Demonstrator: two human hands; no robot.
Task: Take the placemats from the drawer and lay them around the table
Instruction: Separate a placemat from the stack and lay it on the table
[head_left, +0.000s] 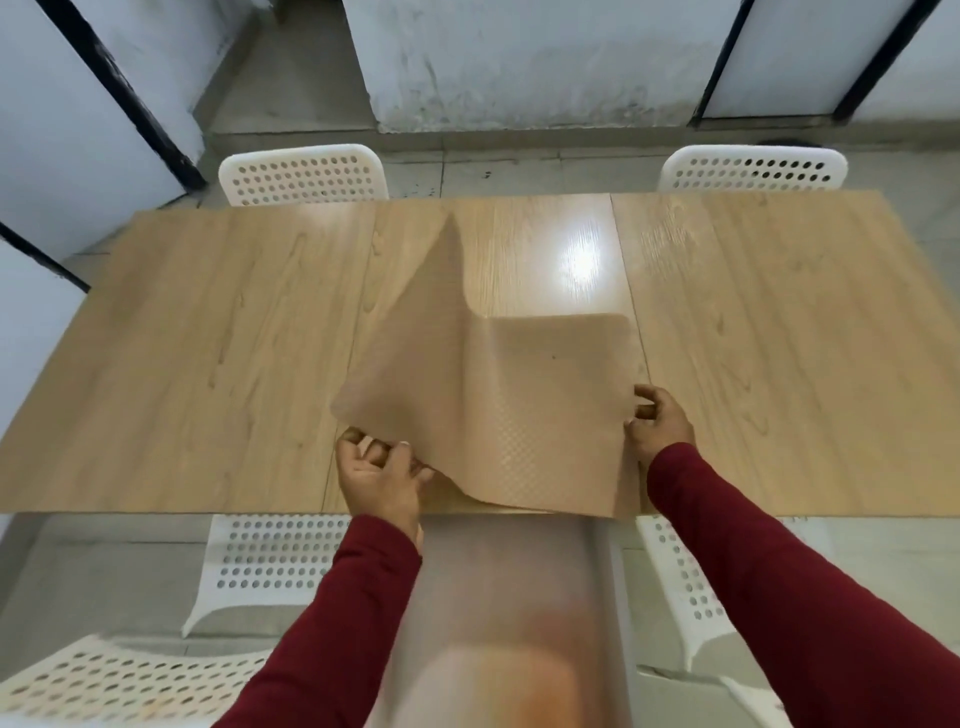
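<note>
A translucent tan placemat (498, 395) with a fine dotted texture is held over the near middle of the wooden table (208, 338). Its left part is lifted and curled up, while the right part lies closer to the tabletop. My left hand (376, 475) pinches the mat's near left edge. On the mat's right edge, my right hand (657, 423) grips with the fingers. More translucent mat material (509, 597) hangs over the table's near edge towards me, blurred. No drawer is in view.
Two white perforated chairs (304, 174) (753, 169) stand at the table's far side. Several more white chairs (270, 561) (685, 587) are on the near side, left and right of me. A grey tiled floor and white wall panels lie beyond.
</note>
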